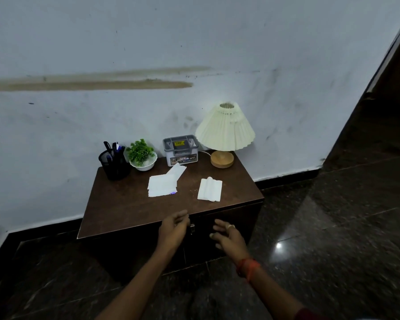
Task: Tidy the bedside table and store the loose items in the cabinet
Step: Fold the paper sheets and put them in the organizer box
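A dark brown bedside cabinet (125,209) stands against the wall. On its top lie a loose stack of white tissues (162,185), with one more sheet slanting off its far corner, and a folded white tissue (210,189). A small metal latch (192,228) sits at the top of the cabinet's front. My left hand (173,227) hovers at the front edge just left of the latch, fingers apart and holding nothing. My right hand (229,236), wearing a ring, hangs open in front of the cabinet face to the right of the latch.
Along the back of the top stand a black mesh pen holder (114,162), a small green plant in a white bowl (141,158), a grey organiser box (181,150) and a cream pleated lamp (224,132). Dark polished floor (333,227) surrounds the cabinet.
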Demonstrator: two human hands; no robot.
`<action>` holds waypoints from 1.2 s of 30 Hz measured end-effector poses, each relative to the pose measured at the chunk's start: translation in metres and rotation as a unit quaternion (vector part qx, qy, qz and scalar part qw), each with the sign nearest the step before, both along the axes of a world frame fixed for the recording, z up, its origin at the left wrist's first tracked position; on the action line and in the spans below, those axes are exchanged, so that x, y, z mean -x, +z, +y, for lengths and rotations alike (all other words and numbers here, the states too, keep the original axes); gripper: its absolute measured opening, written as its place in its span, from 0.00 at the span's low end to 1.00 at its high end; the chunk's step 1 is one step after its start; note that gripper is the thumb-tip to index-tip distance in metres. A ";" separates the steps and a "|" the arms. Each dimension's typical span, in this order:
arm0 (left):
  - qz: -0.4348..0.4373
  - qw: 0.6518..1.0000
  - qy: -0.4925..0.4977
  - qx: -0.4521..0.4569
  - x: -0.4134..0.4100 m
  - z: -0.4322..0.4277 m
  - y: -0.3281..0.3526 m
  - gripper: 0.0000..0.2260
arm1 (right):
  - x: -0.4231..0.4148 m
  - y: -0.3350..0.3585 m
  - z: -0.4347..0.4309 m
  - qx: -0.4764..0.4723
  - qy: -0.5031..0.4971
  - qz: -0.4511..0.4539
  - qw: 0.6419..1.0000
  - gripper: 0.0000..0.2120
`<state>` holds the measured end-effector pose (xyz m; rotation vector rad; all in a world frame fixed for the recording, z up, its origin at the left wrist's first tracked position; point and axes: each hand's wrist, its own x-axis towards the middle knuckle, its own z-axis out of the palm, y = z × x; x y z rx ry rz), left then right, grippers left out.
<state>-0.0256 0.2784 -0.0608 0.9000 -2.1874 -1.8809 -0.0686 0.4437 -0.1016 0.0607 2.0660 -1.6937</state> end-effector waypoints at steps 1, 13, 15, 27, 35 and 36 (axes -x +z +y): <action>0.009 1.000 -0.007 0.008 0.006 0.001 0.005 0.11 | 0.006 0.006 -0.001 0.012 -0.010 -0.006 1.000 0.18; -0.062 0.983 0.006 0.172 0.107 -0.006 0.022 0.13 | 0.105 0.014 -0.009 -0.040 -0.114 0.014 0.993 0.08; -0.074 0.980 -0.012 0.184 0.119 -0.011 0.017 0.11 | 0.121 0.004 -0.012 -0.049 -0.115 0.016 0.992 0.08; -0.080 0.959 -0.070 0.263 0.142 -0.011 -0.001 0.10 | 0.123 0.047 -0.024 -0.161 -0.063 0.080 0.982 0.11; -0.108 0.957 -0.035 0.267 0.144 -0.001 0.004 0.15 | 0.118 0.046 -0.035 -0.257 -0.019 0.150 0.955 0.15; -0.114 0.958 -0.034 0.261 0.144 -0.001 0.005 0.16 | 0.118 0.047 -0.036 -0.261 -0.021 0.150 0.953 0.15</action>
